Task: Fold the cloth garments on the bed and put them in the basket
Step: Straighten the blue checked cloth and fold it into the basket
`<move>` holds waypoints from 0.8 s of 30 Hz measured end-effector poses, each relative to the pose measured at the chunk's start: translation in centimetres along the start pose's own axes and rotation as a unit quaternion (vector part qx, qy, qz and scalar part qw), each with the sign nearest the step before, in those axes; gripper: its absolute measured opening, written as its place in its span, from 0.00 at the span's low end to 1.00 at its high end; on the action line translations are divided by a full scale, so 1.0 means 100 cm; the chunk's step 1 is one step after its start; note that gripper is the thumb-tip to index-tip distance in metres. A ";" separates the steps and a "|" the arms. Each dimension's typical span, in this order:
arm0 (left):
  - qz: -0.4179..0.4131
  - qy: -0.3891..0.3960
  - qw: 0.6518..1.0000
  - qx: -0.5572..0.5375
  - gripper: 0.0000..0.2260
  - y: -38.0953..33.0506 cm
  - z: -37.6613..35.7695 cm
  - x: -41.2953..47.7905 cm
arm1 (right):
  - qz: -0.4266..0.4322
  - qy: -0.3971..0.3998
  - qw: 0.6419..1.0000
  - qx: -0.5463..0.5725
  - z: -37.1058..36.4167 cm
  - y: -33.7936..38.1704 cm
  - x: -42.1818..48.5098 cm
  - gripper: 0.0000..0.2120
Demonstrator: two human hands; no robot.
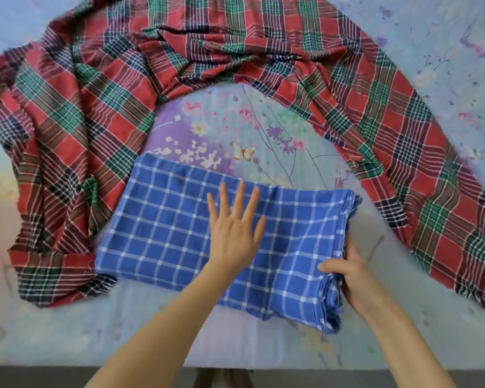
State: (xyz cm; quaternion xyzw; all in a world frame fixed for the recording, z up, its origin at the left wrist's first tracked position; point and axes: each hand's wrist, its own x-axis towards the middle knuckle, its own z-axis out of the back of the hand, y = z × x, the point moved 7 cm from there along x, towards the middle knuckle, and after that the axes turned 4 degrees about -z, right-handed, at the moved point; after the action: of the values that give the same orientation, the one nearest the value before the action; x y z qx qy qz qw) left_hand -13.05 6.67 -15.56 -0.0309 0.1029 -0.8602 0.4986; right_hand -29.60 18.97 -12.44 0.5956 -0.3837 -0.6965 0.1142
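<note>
Red plaid cloth (pixel 76 113) lay unfolded, arched across bed (pixel 53 337) from left to far right; blue checked cloth (pixel 163 228) lay folded on bed inside that arch, its left corner touching red cloth; left hand (pixel 233 233) pressed flat on blue cloth's middle, fingers straight and spread; right hand (pixel 353 281) gripped stacked right edge, thumb on top, fingers curled beneath
</note>
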 end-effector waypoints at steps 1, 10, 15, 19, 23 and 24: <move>-0.009 0.042 0.999 0.009 0.26 -0.004 -0.013 0.014 | 0.012 0.004 1.000 -0.027 -0.006 0.004 -0.004 0.38; 0.116 0.058 0.905 -0.405 0.21 0.027 -0.006 0.007 | 0.100 0.018 0.970 -0.222 -0.100 0.039 -0.015 0.45; 0.431 0.060 0.646 -0.627 0.22 0.090 0.010 -0.074 | 0.060 -0.057 0.917 -0.390 -0.169 0.034 0.016 0.41; 0.451 0.080 0.686 -0.565 0.24 0.106 0.008 -0.101 | 0.015 -0.031 0.877 -0.479 -0.209 0.005 0.038 0.35; 0.345 0.081 0.846 -0.399 0.22 0.096 0.007 -0.098 | 0.067 -0.029 0.894 -0.441 -0.197 0.004 0.035 0.26; 0.288 0.069 0.908 -0.297 0.23 0.091 0.012 -0.095 | 0.086 -0.066 0.904 -0.414 -0.182 0.009 0.031 0.24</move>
State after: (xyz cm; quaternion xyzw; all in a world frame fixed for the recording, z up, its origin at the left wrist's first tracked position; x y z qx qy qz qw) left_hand -0.36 10.33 -15.84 -0.0869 0.3918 -0.6093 0.6839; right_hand -13.97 9.16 -14.05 0.4116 -0.1175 -0.8180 0.3843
